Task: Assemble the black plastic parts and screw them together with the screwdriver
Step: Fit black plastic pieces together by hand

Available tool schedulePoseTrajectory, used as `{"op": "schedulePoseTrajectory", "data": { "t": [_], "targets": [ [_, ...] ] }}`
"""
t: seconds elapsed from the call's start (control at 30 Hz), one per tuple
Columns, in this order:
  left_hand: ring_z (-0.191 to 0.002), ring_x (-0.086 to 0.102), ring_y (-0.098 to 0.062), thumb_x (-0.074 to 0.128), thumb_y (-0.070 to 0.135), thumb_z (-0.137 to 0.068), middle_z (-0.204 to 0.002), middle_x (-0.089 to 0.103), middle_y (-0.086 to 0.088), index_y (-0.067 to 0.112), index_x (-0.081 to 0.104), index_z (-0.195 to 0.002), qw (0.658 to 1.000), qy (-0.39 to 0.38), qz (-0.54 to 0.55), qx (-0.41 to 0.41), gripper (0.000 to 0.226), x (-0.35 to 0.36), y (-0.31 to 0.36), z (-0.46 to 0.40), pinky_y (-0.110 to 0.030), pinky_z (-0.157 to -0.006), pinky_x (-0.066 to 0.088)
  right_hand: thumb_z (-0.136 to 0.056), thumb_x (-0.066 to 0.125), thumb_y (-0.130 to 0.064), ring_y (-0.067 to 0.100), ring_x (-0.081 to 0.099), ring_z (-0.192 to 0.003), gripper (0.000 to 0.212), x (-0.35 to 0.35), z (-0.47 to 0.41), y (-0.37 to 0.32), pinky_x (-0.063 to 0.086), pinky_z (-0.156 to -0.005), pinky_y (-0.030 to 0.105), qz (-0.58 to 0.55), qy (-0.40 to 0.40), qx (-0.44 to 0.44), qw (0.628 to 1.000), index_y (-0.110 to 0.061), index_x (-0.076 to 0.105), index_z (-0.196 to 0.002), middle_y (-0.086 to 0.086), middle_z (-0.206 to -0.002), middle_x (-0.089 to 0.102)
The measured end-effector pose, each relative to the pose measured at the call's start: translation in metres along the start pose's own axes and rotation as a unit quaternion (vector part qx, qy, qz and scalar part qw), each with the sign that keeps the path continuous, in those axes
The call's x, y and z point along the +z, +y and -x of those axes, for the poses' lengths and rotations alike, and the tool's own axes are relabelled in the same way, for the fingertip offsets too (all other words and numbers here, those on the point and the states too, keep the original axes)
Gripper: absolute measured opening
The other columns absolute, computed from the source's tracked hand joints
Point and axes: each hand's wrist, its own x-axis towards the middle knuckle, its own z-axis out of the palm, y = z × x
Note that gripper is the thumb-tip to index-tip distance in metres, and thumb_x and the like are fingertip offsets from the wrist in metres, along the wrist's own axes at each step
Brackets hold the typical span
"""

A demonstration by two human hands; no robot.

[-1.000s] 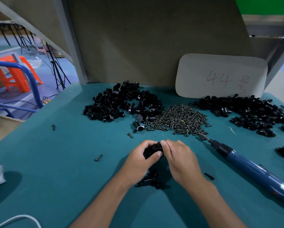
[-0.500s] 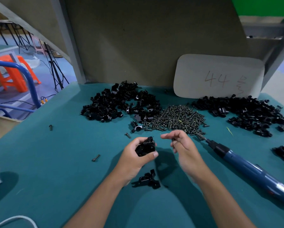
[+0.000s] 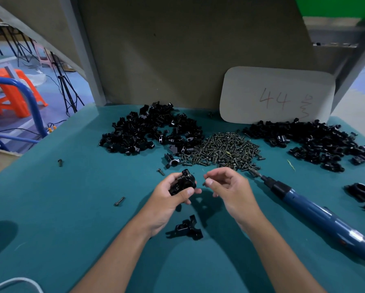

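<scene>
- The left hand grips a small black plastic assembly, fingers curled round it from below and the thumb pressed across its near side; the part sits above the teal tabletop.
- The right hand hovers just right of that assembly, not touching it; thumb and forefinger are pinched together on something small and dark, too small to tell for certain, and the other fingers are loosely curled.
- A second black plastic bracket piece lies on the table near the left wrist, below both sets of fingers.
- The blue-bodied electric screwdriver lies untouched on the table right of the right-hand fingers, its bit pointing toward the heap of dark metal screws.
- That heap lies just beyond the fingertips, flanked by a left pile of black plastic parts and a right pile of black plastic parts.
- Loose single screws lie left of the left-hand fingers.
- A white card marked 44 leans against the wall past the piles.
</scene>
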Motion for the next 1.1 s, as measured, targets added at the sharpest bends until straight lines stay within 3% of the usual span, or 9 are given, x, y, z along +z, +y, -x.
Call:
{"op": "schedulePoseTrajectory", "data": {
  "t": [0.1,0.23,0.4,0.5,0.67,0.87,1.1],
  "targets": [
    [-0.087,0.066,-0.013,0.076,0.025,-0.088,-0.112,0.075,-0.013,0.014,0.06,-0.125,1.0,-0.002,-0.02,-0.007,0.042,-0.001,0.0,0.0,-0.031,-0.084,0.05,-0.09,0.075,-0.009,0.008,0.071,-0.08,0.014,0.002,0.0,-0.001,0.056,-0.07,0.021,0.023,-0.006,-0.017,1.0,-0.021,0.075,-0.097,-0.006,-0.094,0.077],
    [-0.086,0.06,-0.017,0.069,0.019,-0.094,-0.113,0.075,-0.014,0.014,0.059,-0.126,1.0,-0.006,-0.024,-0.015,0.034,-0.003,-0.002,0.0,-0.043,-0.094,0.045,-0.087,0.079,-0.013,0.008,0.072,-0.076,0.014,0.004,0.002,-0.001,0.057,-0.072,0.02,0.055,0.023,-0.045,0.997,-0.024,0.076,-0.095,-0.009,-0.088,0.077],
    [-0.079,0.062,-0.01,0.067,0.017,-0.093,-0.113,0.075,-0.006,0.016,0.059,-0.127,1.0,-0.013,-0.005,-0.024,0.035,-0.001,0.002,0.001,-0.033,-0.092,0.048,-0.085,0.082,-0.014,0.002,0.072,-0.078,0.014,0.01,0.006,0.0,0.054,-0.072,0.013,0.097,0.046,-0.097,0.989,-0.026,0.077,-0.091,-0.018,-0.083,0.076],
    [-0.077,0.063,-0.009,0.068,0.016,-0.091,-0.102,0.076,0.003,0.015,0.059,-0.126,1.0,-0.007,0.002,-0.028,0.036,0.001,0.003,0.002,-0.032,-0.089,0.048,-0.083,0.083,-0.015,0.0,0.071,-0.076,0.016,0.011,0.006,0.002,0.053,-0.07,0.011,0.122,0.057,-0.118,0.984,-0.028,0.077,-0.09,-0.021,-0.081,0.075],
    [-0.079,0.066,-0.01,0.071,0.014,-0.083,-0.102,0.076,0.0,0.011,0.059,-0.126,0.998,-0.014,0.045,-0.041,0.045,0.0,0.004,0.002,-0.023,-0.083,0.056,-0.082,0.083,-0.013,0.001,0.072,-0.075,0.019,0.015,0.008,0.003,0.055,-0.072,0.015,0.169,0.039,-0.145,0.974,-0.029,0.079,-0.091,-0.022,-0.08,0.074],
    [-0.105,0.071,-0.022,0.069,0.011,-0.086,-0.112,0.075,-0.012,0.004,0.055,-0.127,0.997,-0.006,0.066,-0.029,0.045,0.001,0.004,0.001,-0.028,-0.079,0.054,-0.087,0.077,-0.008,-0.007,0.066,-0.075,0.022,0.002,0.004,0.003,0.044,-0.066,0.005,0.234,-0.007,-0.164,0.958,-0.023,0.081,-0.103,-0.033,-0.075,0.068],
    [-0.096,0.066,-0.023,0.063,0.005,-0.097,-0.108,0.076,-0.014,0.009,0.052,-0.131,0.999,-0.015,-0.006,-0.029,0.036,0.0,-0.001,0.001,-0.032,-0.085,0.051,-0.094,0.07,-0.028,-0.004,0.06,-0.087,0.005,-0.003,0.001,0.007,0.045,-0.072,0.011,0.313,-0.04,-0.17,0.934,-0.024,0.073,-0.093,-0.023,-0.085,0.064]
  ]
}}
